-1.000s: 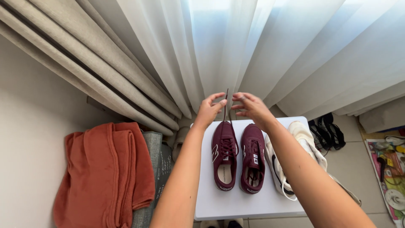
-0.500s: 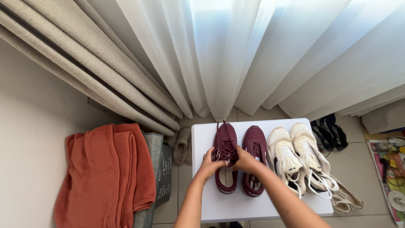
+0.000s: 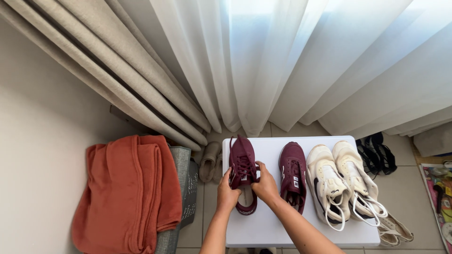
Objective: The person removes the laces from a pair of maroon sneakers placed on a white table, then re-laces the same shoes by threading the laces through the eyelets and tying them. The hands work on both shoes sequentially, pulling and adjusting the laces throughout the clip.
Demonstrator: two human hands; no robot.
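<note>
A maroon sneaker (image 3: 242,160) lies at the left end of a small white table (image 3: 263,226), toe toward the curtain. My left hand (image 3: 227,194) grips its left side near the heel and my right hand (image 3: 264,184) grips its right side by the laces. Its mate, a second maroon sneaker (image 3: 293,171), sits a little apart to the right. A pair of cream sneakers (image 3: 341,181) with loose white laces fills the table's right end.
An orange blanket (image 3: 127,188) drapes over a grey bin (image 3: 184,188) at the left. Beige slippers (image 3: 210,161) lie on the floor beside the table, black sandals (image 3: 376,155) at the right. Beige and white curtains (image 3: 263,61) hang behind.
My hands came down from holding the laces up high, then took the left maroon sneaker by its sides and shifted it left, away from its mate.
</note>
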